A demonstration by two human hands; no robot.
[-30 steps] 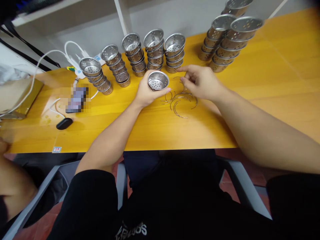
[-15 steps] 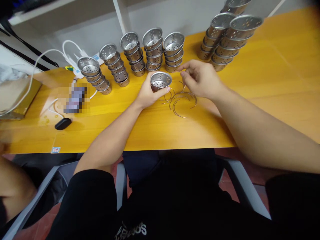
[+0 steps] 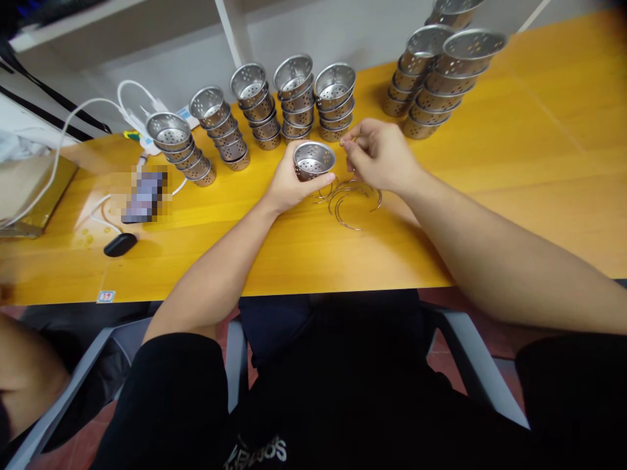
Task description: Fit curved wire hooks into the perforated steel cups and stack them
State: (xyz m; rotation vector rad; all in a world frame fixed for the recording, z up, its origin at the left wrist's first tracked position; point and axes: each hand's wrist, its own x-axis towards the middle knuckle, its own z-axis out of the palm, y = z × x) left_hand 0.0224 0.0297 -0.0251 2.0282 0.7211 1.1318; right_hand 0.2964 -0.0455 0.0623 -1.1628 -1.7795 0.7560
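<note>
My left hand (image 3: 285, 181) is wrapped round a small perforated metal cup (image 3: 313, 163), its mouth facing up. To the right of the cup, my right hand (image 3: 379, 155) has its thumb and index finger pinched together. Whatever sits between those fingertips is too small to make out. Several thin curved metal wires (image 3: 337, 207) lie loosely on the table below and between the two hands, partly covered by the left thumb and the right fingers.
Stacks of like perforated cups (image 3: 336, 88) stand along the back, with taller stacks (image 3: 438, 85) at the right. Toward the left lie a blurred phone (image 3: 144, 197), a black oval object (image 3: 120, 245) and white cables (image 3: 93, 101). Another person's arm (image 3: 29, 375) shows at lower left.
My right hand has come slightly left, nearer the cup, its fingertips still pinched. My left hand keeps hold of the cup. The view has shifted a little.
</note>
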